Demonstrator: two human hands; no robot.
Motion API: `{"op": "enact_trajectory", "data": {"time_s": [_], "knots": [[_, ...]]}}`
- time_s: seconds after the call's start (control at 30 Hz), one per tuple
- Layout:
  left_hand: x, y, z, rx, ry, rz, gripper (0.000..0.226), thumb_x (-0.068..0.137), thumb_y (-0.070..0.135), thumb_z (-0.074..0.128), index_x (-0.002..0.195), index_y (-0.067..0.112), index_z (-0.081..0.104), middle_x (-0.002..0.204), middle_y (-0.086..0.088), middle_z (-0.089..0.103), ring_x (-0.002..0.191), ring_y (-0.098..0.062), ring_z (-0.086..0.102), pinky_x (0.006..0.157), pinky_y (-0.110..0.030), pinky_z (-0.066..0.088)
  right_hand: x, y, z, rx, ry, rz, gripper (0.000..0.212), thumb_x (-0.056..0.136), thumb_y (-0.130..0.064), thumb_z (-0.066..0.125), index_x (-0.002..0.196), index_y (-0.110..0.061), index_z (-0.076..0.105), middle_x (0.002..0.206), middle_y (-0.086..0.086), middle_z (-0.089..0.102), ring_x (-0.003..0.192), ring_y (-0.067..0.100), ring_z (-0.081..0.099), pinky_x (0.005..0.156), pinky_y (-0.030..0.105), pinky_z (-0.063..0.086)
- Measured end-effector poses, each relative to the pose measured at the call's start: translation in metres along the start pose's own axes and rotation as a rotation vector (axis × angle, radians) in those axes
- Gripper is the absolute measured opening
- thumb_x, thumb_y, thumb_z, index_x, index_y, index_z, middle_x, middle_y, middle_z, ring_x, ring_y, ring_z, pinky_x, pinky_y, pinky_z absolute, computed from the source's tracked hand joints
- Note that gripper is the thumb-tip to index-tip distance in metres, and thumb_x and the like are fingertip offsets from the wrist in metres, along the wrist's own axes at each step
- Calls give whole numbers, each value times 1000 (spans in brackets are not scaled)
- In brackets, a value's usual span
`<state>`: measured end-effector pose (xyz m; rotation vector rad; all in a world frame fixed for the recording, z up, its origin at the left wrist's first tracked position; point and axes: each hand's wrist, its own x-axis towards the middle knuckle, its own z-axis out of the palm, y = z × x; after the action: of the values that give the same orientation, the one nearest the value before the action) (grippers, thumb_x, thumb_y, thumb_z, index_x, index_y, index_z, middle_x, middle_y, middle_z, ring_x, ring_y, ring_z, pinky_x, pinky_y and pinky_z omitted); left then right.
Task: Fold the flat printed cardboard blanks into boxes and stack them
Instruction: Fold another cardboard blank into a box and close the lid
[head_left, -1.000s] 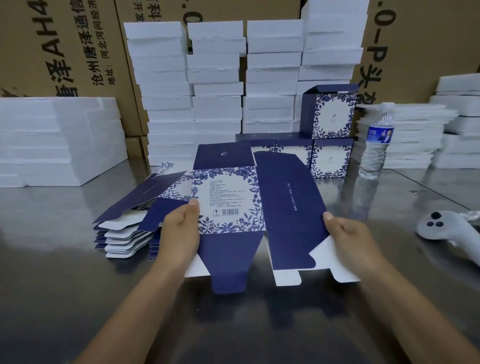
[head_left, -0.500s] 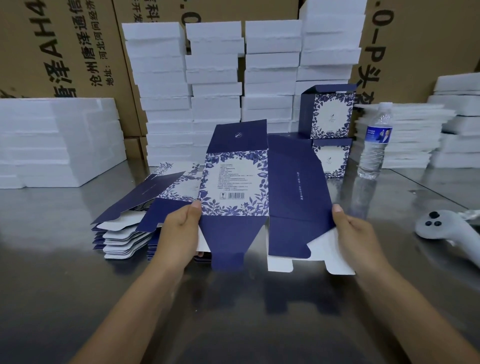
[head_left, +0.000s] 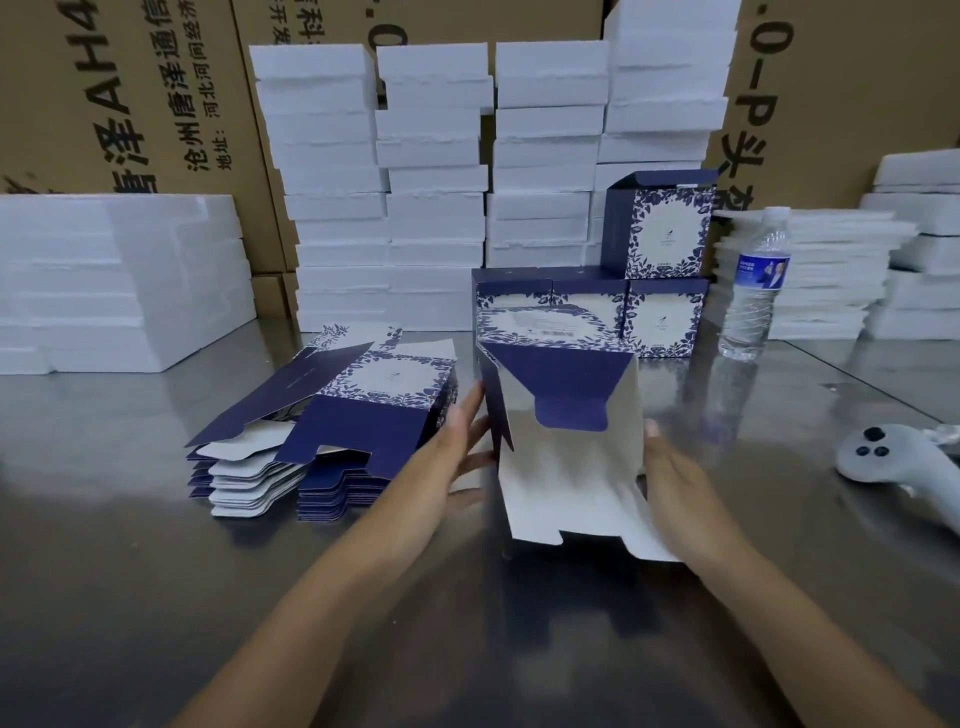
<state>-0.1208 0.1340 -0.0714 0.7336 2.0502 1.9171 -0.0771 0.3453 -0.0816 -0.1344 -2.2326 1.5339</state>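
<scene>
Left carton (head_left: 62, 62): "AH4", "沧州唐泽通信", "地址"; right carton (head_left: 841, 104): "-0-P头".

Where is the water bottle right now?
In the head view, the bottle stands upright on the table, at right, just right of the folded boxes and in front of a foam stack.

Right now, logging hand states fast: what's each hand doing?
Left hand: open, straight fingers press left side of the half-folded blank.
Right hand: at its right edge, fingers hidden; cannot tell.
</scene>
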Motion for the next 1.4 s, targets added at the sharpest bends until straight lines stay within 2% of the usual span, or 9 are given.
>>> {"op": "enact_trajectory", "data": {"time_s": [0.07,0.2,0.37,0.53,0.7,0.9,1.17,1.27,1.4], "knots": [[1,-8,-1,8,8,23,68,69,88,35,132,67,27,134,34,46,118,14,48,90,-15,49,-4,-3,0,-87,-108,-35,55,85,-62,21,52,-43,61,45,-27,53,46,-12,50,49,7,35],[12,-15,-5,10,50,49,103,61,88,50,148,42,19,150,13,37,137,-14,38,112,-45,32,-5,2,-3,-333,-274,-102,44,60,-83,28,77,-55,57,72,-14,53,63,3,48,67,25,41],[13,-23,-5,23,58,43,60,96,47,30,150,21,22,156,3,26,141,-13,29,116,-35,25,-9,3,0,-406,-225,-195,55,56,-85,50,105,-65,34,107,-25,46,79,-1,55,74,25,48],[-6,-13,-1,103,-41,50,95,70,71,56,149,41,14,138,33,43,127,13,39,108,-19,34,-6,4,3,-284,-11,-230,63,76,-71,38,130,-39,46,96,-19,62,75,3,61,73,28,51],[-5,-8,-4,37,-122,71,145,34,69,81,152,30,4,147,17,36,130,9,38,101,-11,38,-7,3,1,-130,29,-121,50,76,-69,31,78,-27,59,60,-8,57,58,3,54,59,22,41],[-1,-13,-5,53,153,153,93,53,31,79,138,32,39,133,14,54,118,-1,54,83,-11,49,-9,5,2,-63,-64,-72,50,73,-70,35,88,-31,61,87,5,70,79,14,66,83,42,53],[0,-15,-3,85,315,164,93,42,50,84,126,35,46,127,12,56,114,-8,57,75,-13,50,-13,-1,5,-228,-133,-197,72,69,-74,39,135,-45,43,106,-16,66,72,-5,63,74,20,50],[0,-17,-3,128,349,144,101,42,57,84,130,29,43,128,9,56,117,-15,55,89,-27,50,-15,-2,6,-252,-187,-227,69,71,-73,39,134,-46,44,106,-21,66,82,-6,63,78,20,50],[0,-14,-2,183,394,132,100,45,60,75,134,28,44,124,13,58,108,-3,56,69,-4,46,-15,-4,4,-288,-110,-221,40,76,-70,32,99,-49,58,75,-30,63,71,-10,59,62,13,43]]}}
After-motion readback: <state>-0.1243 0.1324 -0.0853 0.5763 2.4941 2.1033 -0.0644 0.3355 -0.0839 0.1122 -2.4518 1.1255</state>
